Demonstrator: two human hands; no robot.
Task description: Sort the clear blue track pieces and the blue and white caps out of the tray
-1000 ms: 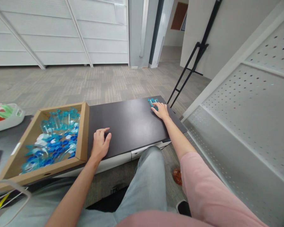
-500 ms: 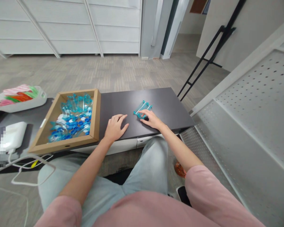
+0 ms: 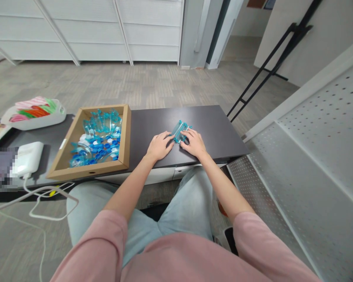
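Table (image 3: 153, 117) is dark and smooth with a soft sheen, and there's a white drawer front (image 3: 161, 175) under the near edge. Teal piece (image 3: 180, 129) lies on it around the middle of the bare stretch, right between the person's hands. Left hand (image 3: 161, 145) is palm-down with fingers loosely bent, tips at the piece's left side; right hand (image 3: 193, 143) has its fingertips over the right side and thumb by the near edge. Can't tell if either one is really gripping, tbh.

Off to the left, a cardboard box (image 3: 125, 137) sits on the table, with more clear teal parts (image 3: 102, 121) at the back and blue and white bits (image 3: 101, 147) in front. Past that, a white tub (image 3: 41, 122) of colourful stuff, plus a white brick (image 3: 30, 158) with a cable (image 3: 35, 192) drooping over the edge.

Room's pretty plain: grey patterned carpet (image 3: 153, 86), white cabinets (image 3: 91, 31) along the back, a doorway (image 3: 244, 39), a black stand (image 3: 261, 74), and a perforated panel (image 3: 326, 117) slanting up on the right.
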